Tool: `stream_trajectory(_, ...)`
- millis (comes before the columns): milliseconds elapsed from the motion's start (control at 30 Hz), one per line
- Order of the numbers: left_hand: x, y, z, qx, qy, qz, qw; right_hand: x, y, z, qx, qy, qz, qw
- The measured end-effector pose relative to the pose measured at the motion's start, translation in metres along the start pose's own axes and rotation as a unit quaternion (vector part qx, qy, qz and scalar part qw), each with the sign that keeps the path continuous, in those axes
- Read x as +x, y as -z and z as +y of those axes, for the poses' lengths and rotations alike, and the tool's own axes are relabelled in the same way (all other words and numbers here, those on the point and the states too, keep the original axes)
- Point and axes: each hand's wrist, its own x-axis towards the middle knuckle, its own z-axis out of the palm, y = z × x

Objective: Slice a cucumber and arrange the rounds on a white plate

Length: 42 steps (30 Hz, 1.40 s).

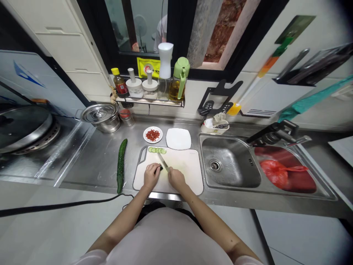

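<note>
Head view — right hand (177, 179) grips knife (163, 162), left (151, 176) cucumber (161, 167).

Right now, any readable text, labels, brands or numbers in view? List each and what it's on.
None readable.
Yellow packet: printing, too small and blurred.
Yellow-capped bottle: red label, too small to read.
Cutting board: faint mark near its far right corner, illegible.
White caddy behind the sink: small mark, illegible.

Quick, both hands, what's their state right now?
Left hand: closed on the cucumber piece, mostly hidden by the fingers.
Right hand: closed, holding the knife.
</note>
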Motion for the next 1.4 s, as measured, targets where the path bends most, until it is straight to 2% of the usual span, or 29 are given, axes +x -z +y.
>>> stream_trajectory(133, 0.000, 0.003, 0.005, -0.009, 0.030, 0.005, 0.999, -0.012, 0.007, 0.013, -0.032, 0.006, 0.004, 0.999)
stream_trajectory(267, 0.002, 0.006, 0.009, -0.031, 0.086, 0.040, 0.995, -0.026, 0.009, 0.030, -0.084, 0.009, 0.010, 0.996)
stream_trajectory(433, 0.017, 0.015, 0.016, -0.062, 0.117, 0.073, 0.988, -0.037, 0.006, 0.050, -0.120, 0.045, 0.087, 0.988)
stream_trajectory(500, 0.026, 0.020, 0.022, -0.053, 0.102, 0.042, 0.992, -0.040, 0.005, 0.056, -0.125, 0.059, 0.121, 0.983)
stream_trajectory(600, 0.038, 0.025, 0.036, -0.012, 0.045, -0.060, 0.997, -0.043, 0.004, 0.062, -0.121, 0.078, 0.161, 0.976)
stream_trajectory(700, 0.042, 0.026, 0.051, 0.034, -0.008, -0.144, 0.989, -0.045, 0.005, 0.064, -0.112, 0.092, 0.182, 0.973)
stream_trajectory(800, 0.042, 0.024, 0.061, 0.051, -0.024, -0.193, 0.980, -0.046, 0.006, 0.065, -0.110, 0.099, 0.189, 0.971)
stream_trajectory(933, 0.044, 0.022, 0.066, 0.048, -0.020, -0.217, 0.975, -0.049, 0.005, 0.066, -0.117, 0.100, 0.192, 0.969)
stream_trajectory(1267, 0.052, 0.016, 0.074, 0.034, 0.003, -0.236, 0.971, -0.050, -0.005, 0.070, -0.133, 0.099, 0.199, 0.966)
stream_trajectory(1400, 0.058, 0.015, 0.069, -0.002, 0.064, -0.230, 0.971, -0.049, -0.009, 0.076, -0.131, 0.094, 0.209, 0.965)
